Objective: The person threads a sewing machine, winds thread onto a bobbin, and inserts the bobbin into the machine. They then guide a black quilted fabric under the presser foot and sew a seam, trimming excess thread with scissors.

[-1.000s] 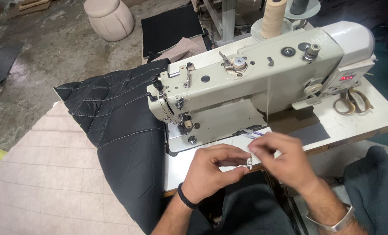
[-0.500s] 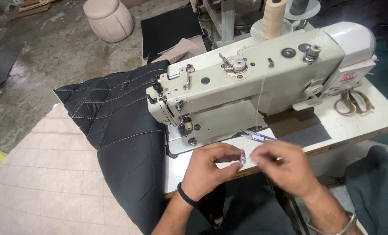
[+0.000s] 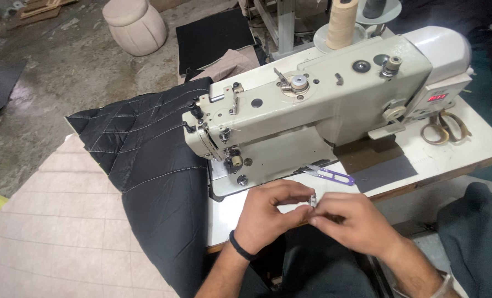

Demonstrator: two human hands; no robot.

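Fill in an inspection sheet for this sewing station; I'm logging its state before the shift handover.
Surface: white sewing table, partly bare.
Job's things: small metal part pinched between both hands; cream sewing machine; black quilted fabric draped off the table's left.
Clutter: purple thread snips; scissors; dark patch.
Grippers: left hand and right hand together on the part.
Cables: nothing seen.
Surroundings: thread cone; beige pouf on concrete floor.
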